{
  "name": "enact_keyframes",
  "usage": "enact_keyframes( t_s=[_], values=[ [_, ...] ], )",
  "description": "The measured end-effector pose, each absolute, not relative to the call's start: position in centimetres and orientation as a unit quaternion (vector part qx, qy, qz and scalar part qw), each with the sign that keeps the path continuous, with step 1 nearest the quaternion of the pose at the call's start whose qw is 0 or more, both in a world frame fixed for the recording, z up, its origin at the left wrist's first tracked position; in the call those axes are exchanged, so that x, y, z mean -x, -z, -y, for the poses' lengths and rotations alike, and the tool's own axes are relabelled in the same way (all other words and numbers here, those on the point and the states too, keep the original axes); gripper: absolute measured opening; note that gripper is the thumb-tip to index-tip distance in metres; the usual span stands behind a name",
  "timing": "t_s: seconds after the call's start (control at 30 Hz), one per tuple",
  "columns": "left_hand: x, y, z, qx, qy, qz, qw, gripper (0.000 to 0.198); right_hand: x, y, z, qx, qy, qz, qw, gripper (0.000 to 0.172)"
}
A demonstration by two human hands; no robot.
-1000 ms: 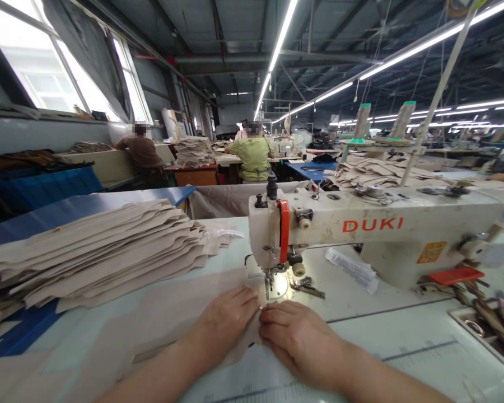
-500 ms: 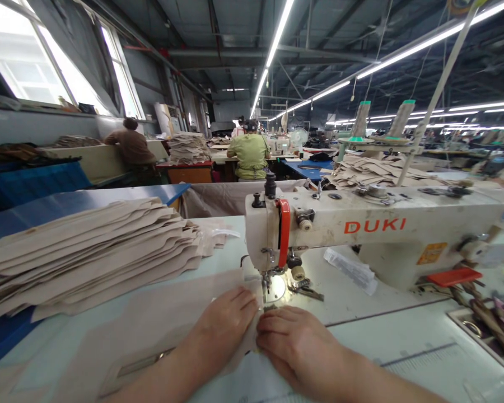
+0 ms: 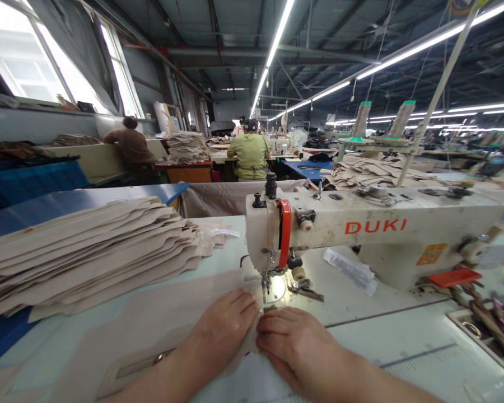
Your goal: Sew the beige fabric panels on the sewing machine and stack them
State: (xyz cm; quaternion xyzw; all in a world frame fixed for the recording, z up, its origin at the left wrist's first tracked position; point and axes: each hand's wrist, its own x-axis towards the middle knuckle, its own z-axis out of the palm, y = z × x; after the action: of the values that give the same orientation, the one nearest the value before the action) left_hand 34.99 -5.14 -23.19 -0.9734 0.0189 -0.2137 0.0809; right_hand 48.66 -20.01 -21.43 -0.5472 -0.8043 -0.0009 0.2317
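Note:
A pale beige fabric panel (image 3: pixel 159 305) lies on the table with its right edge beside the needle of a white sewing machine (image 3: pixel 260 235). My left hand (image 3: pixel 229 316) rests on the panel near that edge, fingers closed together and curled onto the cloth. Just to its right, my right hand (image 3: pixel 292 341) pinches the same edge, its fingertips almost meeting the left ones; both thumbs are mostly hidden. Under my left forearm the panel has a rectangular framed slot with a small metal piece (image 3: pixel 163 356). The machine's lamp lights the round needle plate (image 3: pixel 276 289).
A thick stack of beige fabric pieces (image 3: pixel 92 252) lies at the left. Behind the needle sits a clear plastic packet (image 3: pixel 350 271). A tray (image 3: pixel 479 336) with cords and scissors is at the right. Two people (image 3: pixel 250 151) (image 3: pixel 130 143) sit farther off. Thread cones (image 3: pixel 361 120) stand behind the machine.
Almost nothing differs. Both hands keep their place at the fabric edge, and the panel under my left forearm has shifted very slightly.

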Motion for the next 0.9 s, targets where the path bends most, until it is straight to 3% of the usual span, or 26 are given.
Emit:
enact_keyframes(
  t_s=[0.9],
  values=[
    [-34.51, 22.72, 5.67, 0.984, 0.166, -0.002, 0.064, 0.022, -48.83, 21.65, 20.06, 0.544, 0.003, 0.799, 0.255, 0.017]
  ],
)
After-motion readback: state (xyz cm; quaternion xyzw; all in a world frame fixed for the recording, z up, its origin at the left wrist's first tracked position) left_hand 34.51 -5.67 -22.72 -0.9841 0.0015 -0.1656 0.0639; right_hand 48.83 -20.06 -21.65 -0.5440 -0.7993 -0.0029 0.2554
